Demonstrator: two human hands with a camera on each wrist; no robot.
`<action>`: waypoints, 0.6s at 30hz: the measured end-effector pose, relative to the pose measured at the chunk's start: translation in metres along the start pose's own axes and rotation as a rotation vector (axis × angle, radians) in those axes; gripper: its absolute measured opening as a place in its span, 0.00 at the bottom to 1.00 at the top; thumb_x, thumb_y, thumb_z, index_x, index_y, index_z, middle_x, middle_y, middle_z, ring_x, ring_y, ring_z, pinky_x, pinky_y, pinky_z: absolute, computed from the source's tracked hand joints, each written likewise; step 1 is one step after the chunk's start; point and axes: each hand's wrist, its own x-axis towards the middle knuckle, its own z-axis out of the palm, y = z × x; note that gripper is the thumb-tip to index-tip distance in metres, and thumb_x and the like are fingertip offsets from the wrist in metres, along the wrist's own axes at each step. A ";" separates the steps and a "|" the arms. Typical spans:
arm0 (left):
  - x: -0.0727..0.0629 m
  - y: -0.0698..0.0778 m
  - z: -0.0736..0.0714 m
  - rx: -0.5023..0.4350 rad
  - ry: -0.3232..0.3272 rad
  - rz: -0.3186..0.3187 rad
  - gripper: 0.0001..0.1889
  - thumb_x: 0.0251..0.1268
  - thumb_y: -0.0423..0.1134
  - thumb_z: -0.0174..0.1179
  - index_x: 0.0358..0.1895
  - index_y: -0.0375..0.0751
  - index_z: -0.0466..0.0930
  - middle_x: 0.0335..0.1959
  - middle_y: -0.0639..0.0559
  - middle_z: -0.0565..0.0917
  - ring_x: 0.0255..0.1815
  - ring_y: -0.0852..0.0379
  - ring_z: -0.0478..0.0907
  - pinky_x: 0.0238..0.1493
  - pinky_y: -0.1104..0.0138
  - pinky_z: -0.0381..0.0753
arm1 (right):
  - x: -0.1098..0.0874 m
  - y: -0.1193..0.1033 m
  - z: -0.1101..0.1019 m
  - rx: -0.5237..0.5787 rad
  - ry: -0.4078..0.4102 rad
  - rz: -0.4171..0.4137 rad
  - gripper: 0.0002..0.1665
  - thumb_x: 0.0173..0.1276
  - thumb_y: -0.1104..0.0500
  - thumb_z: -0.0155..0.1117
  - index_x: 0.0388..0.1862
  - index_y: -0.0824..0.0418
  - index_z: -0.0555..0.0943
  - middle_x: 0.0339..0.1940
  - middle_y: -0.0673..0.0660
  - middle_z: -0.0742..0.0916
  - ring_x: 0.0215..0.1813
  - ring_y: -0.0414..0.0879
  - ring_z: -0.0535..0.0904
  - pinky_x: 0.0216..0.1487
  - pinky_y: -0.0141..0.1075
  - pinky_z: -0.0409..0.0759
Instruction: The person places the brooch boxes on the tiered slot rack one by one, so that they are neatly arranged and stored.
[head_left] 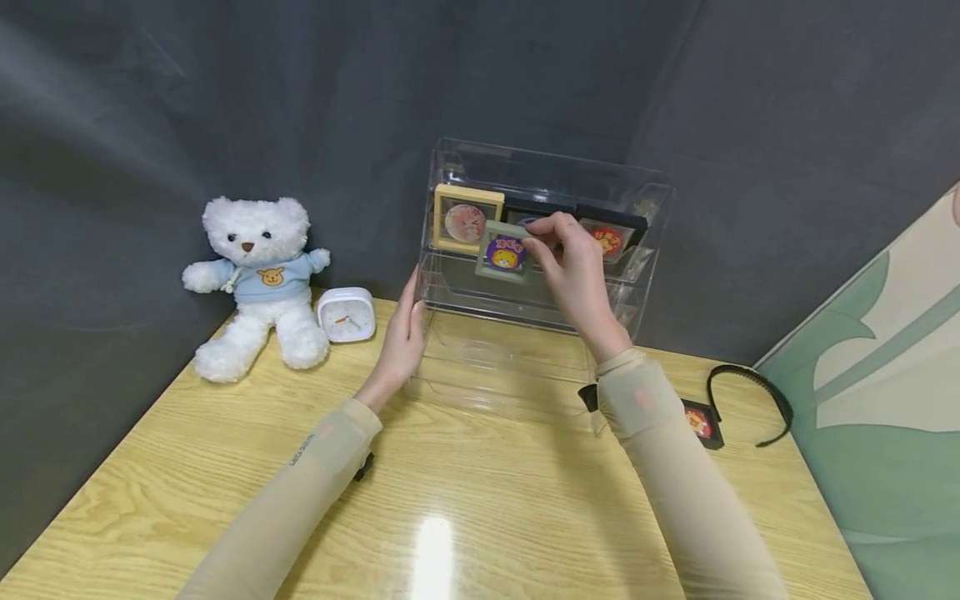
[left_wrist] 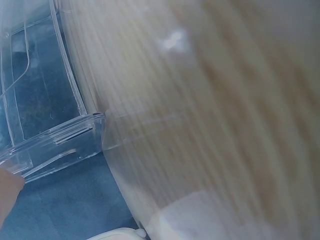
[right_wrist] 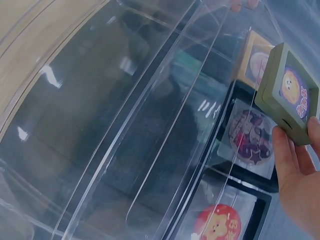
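Observation:
My right hand pinches a small sage-green display frame by its edge, with a purple round bear badge inside. It is held in front of the upper tier of a clear plastic display rack. On that tier stand a yellow frame with a pink badge, a black frame partly hidden in the head view, and another black frame with a red badge. My left hand rests against the rack's left side with its fingers fairly straight; only a bit of it shows in the left wrist view.
Left of the rack, a white teddy bear in a blue top sits beside a white clock. A black frame and a black headband lie on the wooden table at right. Dark curtain hangs behind.

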 end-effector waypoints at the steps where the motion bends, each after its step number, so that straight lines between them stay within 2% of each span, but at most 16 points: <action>1: 0.000 0.000 0.000 0.000 0.002 0.001 0.30 0.90 0.29 0.35 0.88 0.37 0.47 0.87 0.41 0.56 0.85 0.45 0.56 0.85 0.59 0.54 | 0.001 0.000 0.002 0.001 0.000 -0.002 0.09 0.75 0.64 0.72 0.48 0.70 0.85 0.45 0.64 0.88 0.42 0.55 0.84 0.38 0.35 0.75; 6: 0.000 0.001 0.000 0.001 -0.003 0.000 0.30 0.90 0.29 0.35 0.88 0.35 0.46 0.87 0.39 0.56 0.85 0.44 0.56 0.85 0.58 0.54 | 0.003 -0.003 0.011 0.012 -0.011 0.002 0.09 0.74 0.65 0.72 0.48 0.70 0.85 0.46 0.63 0.88 0.44 0.55 0.86 0.43 0.43 0.87; 9: 0.000 0.001 -0.001 0.005 -0.007 -0.005 0.29 0.90 0.29 0.35 0.88 0.35 0.47 0.87 0.39 0.55 0.85 0.43 0.55 0.85 0.58 0.54 | 0.003 -0.004 0.018 0.030 -0.020 0.010 0.09 0.74 0.65 0.72 0.48 0.70 0.85 0.46 0.64 0.88 0.46 0.56 0.87 0.46 0.48 0.89; 14: -0.001 0.000 -0.001 0.009 -0.008 -0.012 0.30 0.90 0.30 0.36 0.88 0.38 0.46 0.87 0.40 0.55 0.85 0.45 0.56 0.85 0.59 0.54 | 0.002 -0.003 0.028 0.060 -0.035 0.015 0.09 0.73 0.66 0.72 0.47 0.71 0.84 0.46 0.64 0.87 0.49 0.56 0.87 0.48 0.47 0.91; 15: -0.001 0.006 -0.001 0.001 -0.008 -0.018 0.30 0.90 0.29 0.35 0.88 0.36 0.46 0.87 0.39 0.55 0.85 0.43 0.56 0.85 0.58 0.53 | 0.002 -0.002 0.030 0.063 -0.037 0.013 0.09 0.73 0.67 0.72 0.47 0.71 0.84 0.46 0.64 0.87 0.49 0.56 0.87 0.48 0.47 0.91; 18: -0.001 0.006 -0.002 -0.001 -0.008 -0.018 0.30 0.90 0.29 0.35 0.88 0.38 0.47 0.86 0.39 0.56 0.85 0.43 0.56 0.85 0.58 0.54 | 0.001 0.000 0.034 0.064 -0.038 0.007 0.09 0.73 0.67 0.72 0.47 0.71 0.84 0.46 0.65 0.86 0.50 0.56 0.87 0.48 0.46 0.91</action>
